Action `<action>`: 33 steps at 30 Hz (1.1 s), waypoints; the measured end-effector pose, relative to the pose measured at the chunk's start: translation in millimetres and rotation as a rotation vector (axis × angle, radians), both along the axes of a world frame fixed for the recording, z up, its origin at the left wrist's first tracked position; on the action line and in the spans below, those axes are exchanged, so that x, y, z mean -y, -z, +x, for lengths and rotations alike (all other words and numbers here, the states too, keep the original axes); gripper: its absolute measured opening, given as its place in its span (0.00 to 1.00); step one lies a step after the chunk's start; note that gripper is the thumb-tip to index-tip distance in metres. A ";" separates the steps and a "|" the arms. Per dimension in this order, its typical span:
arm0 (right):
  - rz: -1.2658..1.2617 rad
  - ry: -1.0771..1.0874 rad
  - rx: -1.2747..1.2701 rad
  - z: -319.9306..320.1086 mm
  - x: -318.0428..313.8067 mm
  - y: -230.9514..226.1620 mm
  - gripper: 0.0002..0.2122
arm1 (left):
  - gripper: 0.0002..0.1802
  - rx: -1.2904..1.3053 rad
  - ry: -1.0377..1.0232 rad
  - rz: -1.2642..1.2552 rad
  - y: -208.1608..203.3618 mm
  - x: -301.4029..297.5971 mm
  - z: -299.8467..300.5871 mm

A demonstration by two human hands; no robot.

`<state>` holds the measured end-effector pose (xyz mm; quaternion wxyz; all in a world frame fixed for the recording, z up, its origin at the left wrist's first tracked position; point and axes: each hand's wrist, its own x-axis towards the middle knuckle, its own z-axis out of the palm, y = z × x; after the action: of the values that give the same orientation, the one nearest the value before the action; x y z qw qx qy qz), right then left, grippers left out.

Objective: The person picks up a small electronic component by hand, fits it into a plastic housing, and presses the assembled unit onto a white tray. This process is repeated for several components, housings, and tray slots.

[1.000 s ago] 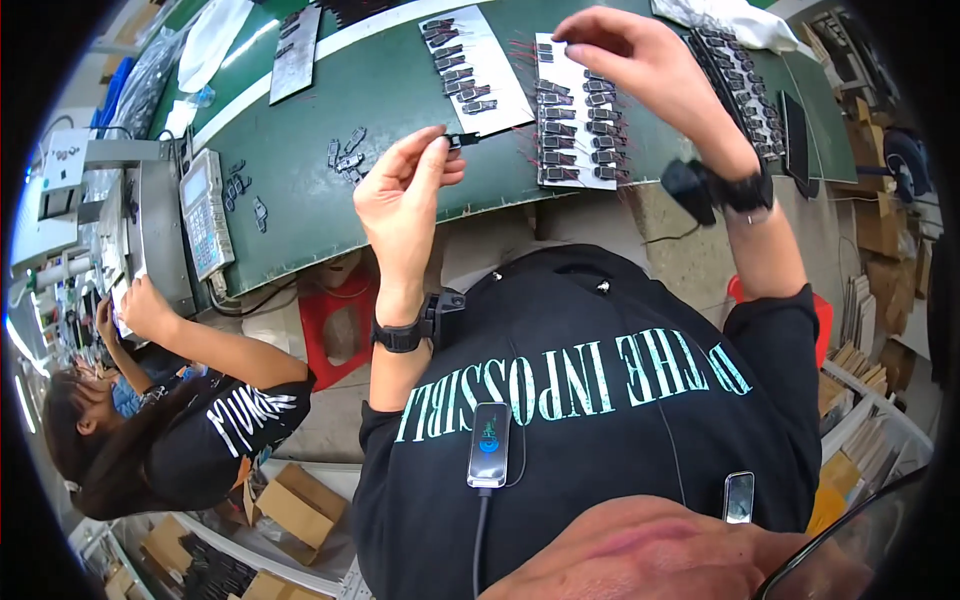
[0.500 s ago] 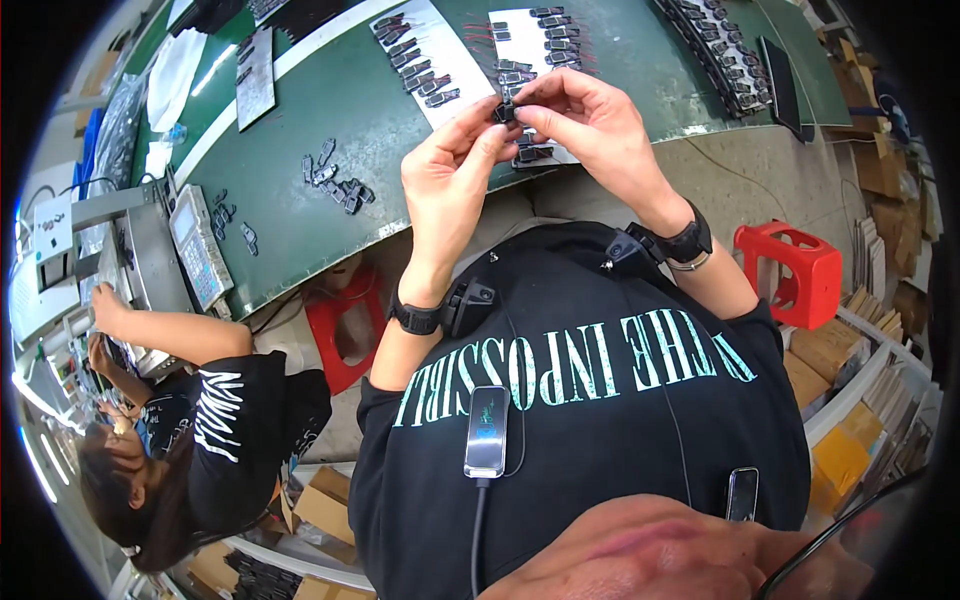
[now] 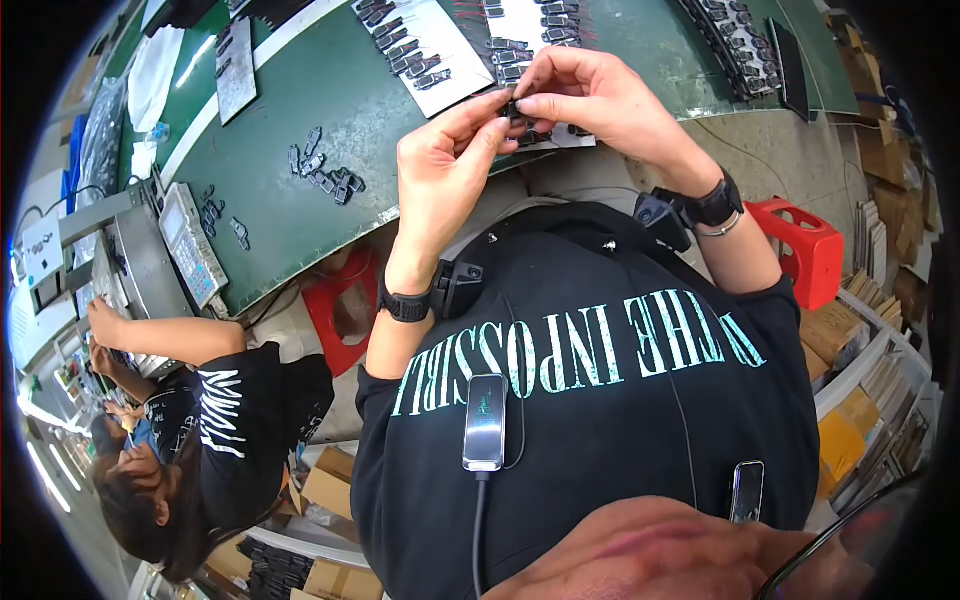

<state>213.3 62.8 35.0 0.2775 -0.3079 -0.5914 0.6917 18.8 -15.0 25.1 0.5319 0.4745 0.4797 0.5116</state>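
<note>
A small black plastic part point(image 3: 515, 116) is pinched between the fingertips of both my hands, above the near edge of the table. My left hand point(image 3: 447, 160) grips it from the left with thumb and forefinger. From the right, my right hand point(image 3: 590, 100) closes its thumb and fingers on the same part. The fingers cover most of it, so its exact kind cannot be made out. Just beyond my hands lies a white board point(image 3: 515, 28) carrying rows of small black devices with thin red wires. Left of it, another white board point(image 3: 450, 45) holds a row of similar devices point(image 3: 432, 78).
Loose black parts point(image 3: 325, 180) lie on the green table point(image 3: 290, 240) to the left, near a keypad machine point(image 3: 190, 245). A black rack of parts point(image 3: 735, 60) and a dark flat tablet-like thing point(image 3: 790, 70) are at right. Red stools point(image 3: 810, 250) stand below. A co-worker point(image 3: 230, 400) sits at left.
The view has shifted slightly, so the table and its boards sit higher and further left in the picture. Both hands keep their pinch on the small black part, now nearer the table edge.
</note>
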 end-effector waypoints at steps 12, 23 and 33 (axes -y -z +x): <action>0.281 0.034 0.218 -18.8 -16.2 -9.5 0.10 | 0.16 -0.069 -0.043 -0.036 -7.1 -21.0 -5.7; 0.469 0.207 0.762 -42.8 -83.5 -8.4 0.07 | 0.13 -0.154 -0.105 -0.012 -1.5 -33.5 -38.9; 0.642 0.313 0.654 -8.0 -87.6 3.1 0.13 | 0.18 -0.597 -0.017 0.040 8.8 -8.4 -36.7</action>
<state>205.3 150.4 31.9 0.2585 -0.4933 -0.7779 0.2912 -17.8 -6.6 16.3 0.3536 0.6104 0.6087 0.3631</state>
